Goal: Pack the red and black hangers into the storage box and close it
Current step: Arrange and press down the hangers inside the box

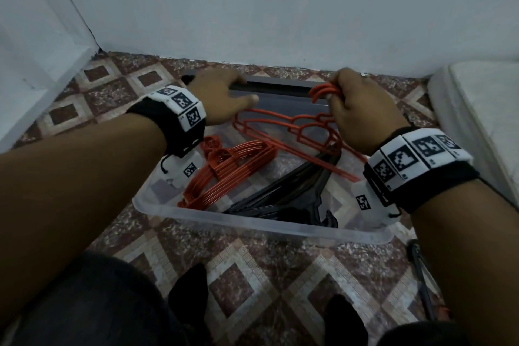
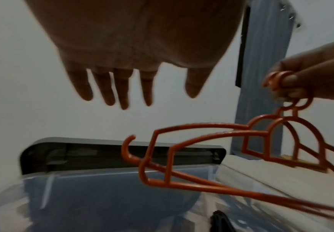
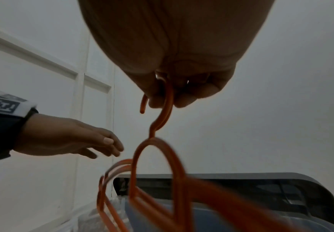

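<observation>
Fingers point(image 3: 181, 100) round red hangers' point(image 1: 283, 123) hooks

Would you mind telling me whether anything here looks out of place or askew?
Nothing looks damaged. One black hanger's hook pokes up over the storage box's near rim, which might foul the lid. The right hand holds red hangers above the box.

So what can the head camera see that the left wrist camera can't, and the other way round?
Only the head view shows the red hangers and black hangers already lying in the clear storage box, plus the patterned floor. Only the left wrist view shows the left hand from beneath, fingers straight and empty. Both show the right hand gripping the hooks of the held red hangers, and the grey lid.
</observation>
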The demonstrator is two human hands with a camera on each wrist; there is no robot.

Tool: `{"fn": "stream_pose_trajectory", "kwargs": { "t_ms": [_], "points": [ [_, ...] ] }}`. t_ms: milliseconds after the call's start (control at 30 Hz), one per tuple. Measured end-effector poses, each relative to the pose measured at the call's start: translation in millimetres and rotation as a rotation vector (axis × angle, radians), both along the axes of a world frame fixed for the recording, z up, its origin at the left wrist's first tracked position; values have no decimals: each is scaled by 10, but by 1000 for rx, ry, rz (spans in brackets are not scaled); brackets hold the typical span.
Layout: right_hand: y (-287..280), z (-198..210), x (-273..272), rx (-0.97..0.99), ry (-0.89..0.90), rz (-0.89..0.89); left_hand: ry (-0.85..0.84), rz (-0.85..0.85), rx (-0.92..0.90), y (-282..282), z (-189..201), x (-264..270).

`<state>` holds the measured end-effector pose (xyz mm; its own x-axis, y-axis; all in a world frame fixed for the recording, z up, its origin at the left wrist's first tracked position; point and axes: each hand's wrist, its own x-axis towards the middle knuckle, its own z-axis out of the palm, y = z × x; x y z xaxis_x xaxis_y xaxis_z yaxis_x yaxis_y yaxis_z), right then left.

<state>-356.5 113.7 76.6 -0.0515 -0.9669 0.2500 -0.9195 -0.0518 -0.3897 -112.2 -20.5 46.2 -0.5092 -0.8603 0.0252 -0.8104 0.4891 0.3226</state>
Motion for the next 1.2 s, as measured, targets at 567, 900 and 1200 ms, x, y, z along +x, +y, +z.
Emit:
{"fn": "stream_pose_trajectory", "kwargs": {
  "t_ms": [567, 900, 1200],
  "points": [
    [17, 4, -95, -121, -260, -187, -40, -151, -95, -51, 13, 13],
    [33, -198, -41, 404, -722, -137, 323, 63, 356, 63, 62, 134],
    [79, 156, 382, -7, -1147, 124, 644, -55, 840, 647, 269, -361]
  ]
}}
